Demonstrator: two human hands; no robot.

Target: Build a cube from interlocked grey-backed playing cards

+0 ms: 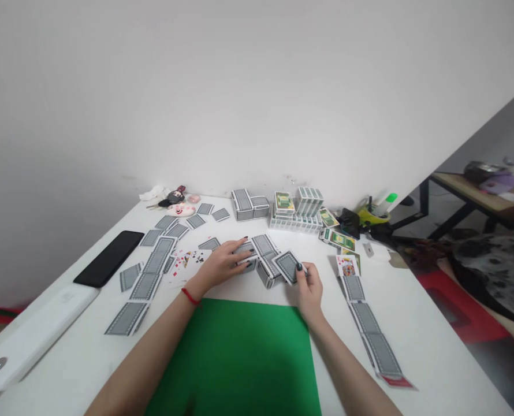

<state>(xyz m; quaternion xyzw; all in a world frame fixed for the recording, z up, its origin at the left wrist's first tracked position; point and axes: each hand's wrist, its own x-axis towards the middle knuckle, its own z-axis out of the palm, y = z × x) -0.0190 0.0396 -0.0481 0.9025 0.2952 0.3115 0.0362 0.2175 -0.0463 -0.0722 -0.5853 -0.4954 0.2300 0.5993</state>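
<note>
My right hand [309,288] pinches a grey-backed playing card [287,266] between thumb and fingers; whether more cards lie beneath it I cannot tell. My left hand [222,263] is curled over a stack of playing cards [247,264], its dark-nailed fingers across the top and far side. Between the hands stand taller stacks of grey-backed cards [264,245], touching the left-hand stack. The card in my right hand overlaps the near right corner of these stacks. Fanned face-up cards [187,266] lie left of my left hand, partly hidden by the wrist.
A green mat [248,358] lies under my forearms. Rows of face-down cards run at left [146,283] and right [369,323]. Card boxes [295,222] are piled at the back by the wall. A black phone [110,259] and a white device [40,335] line the left edge.
</note>
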